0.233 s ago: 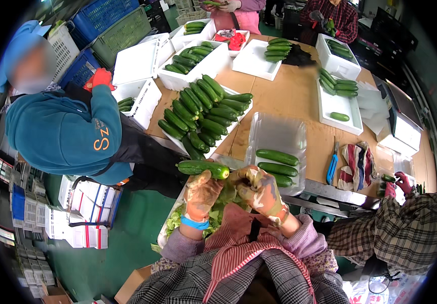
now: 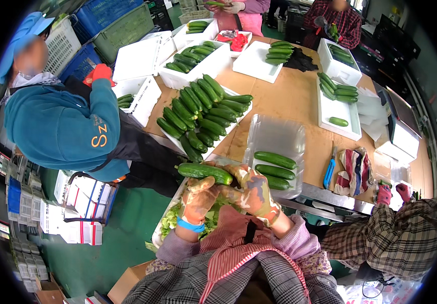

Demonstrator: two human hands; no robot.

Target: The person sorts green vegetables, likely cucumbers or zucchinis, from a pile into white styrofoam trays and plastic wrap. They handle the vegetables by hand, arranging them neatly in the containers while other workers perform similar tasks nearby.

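Note:
A green cucumber [image 2: 203, 173] lies crosswise in front of me, one end pointing left. My left hand [image 2: 197, 202], in a stained camouflage work glove with a blue band at the wrist, is closed on it from below. My right hand [image 2: 251, 191], gloved alike, has its fingers bent around the cucumber's right end; some fingertips are hidden behind it. Below the hands, leafy green trimmings [image 2: 170, 220] fill a pale container, mostly covered by my arms. Just right of my hands, several cucumbers [image 2: 274, 171] lie side by side in a clear plastic tray [image 2: 277, 131].
A white foam tray [image 2: 246, 109] heaped with cucumbers stands beyond my hands. A blue-handled knife [image 2: 329, 172] and a striped cloth [image 2: 353, 172] lie to the right. More foam boxes [image 2: 198, 66] stand farther back. Co-workers stand at left [image 2: 66, 126], right [image 2: 380, 238] and the far side.
My right hand has moved left onto the cucumber's end; its fingers were bunched beside it before. The cucumber has turned slightly, so its pale right tip no longer faces me.

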